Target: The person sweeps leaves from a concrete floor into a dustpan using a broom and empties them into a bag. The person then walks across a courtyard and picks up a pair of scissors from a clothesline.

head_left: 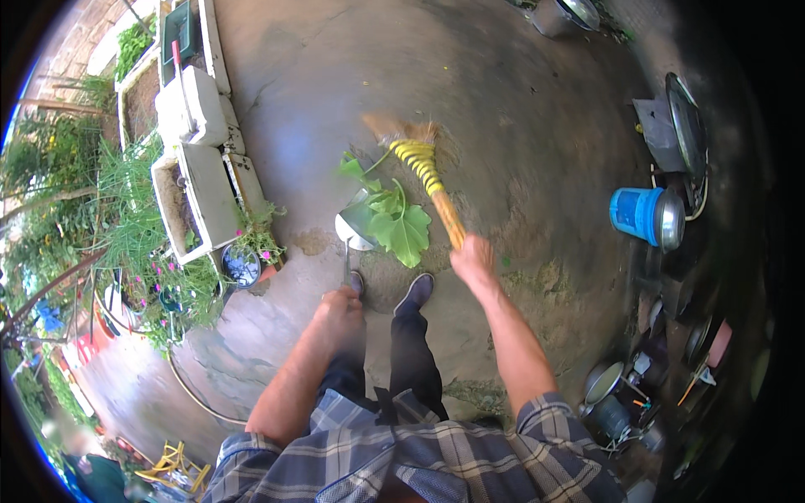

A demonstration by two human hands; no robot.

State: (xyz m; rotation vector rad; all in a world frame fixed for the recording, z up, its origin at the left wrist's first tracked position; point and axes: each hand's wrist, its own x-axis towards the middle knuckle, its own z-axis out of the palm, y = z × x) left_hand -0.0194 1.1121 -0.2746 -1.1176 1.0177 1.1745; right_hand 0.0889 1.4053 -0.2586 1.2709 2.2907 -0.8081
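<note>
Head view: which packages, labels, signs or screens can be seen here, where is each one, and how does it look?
White foam boxes: far left, along the garden edge; rectangular, used as planters, no label visible.
Blue drum-shaped container: on the right, lying on its side on the concrete ground, silvery end; no label can be made out.
No signs or screens are in view.

Person wears a blue-grey plaid short-sleeved shirt (402, 457) at 6 o'clock, dark trousers (411, 352) above it, and dark slip-on shoes (415, 292) near centre. Forearms bare.
</note>
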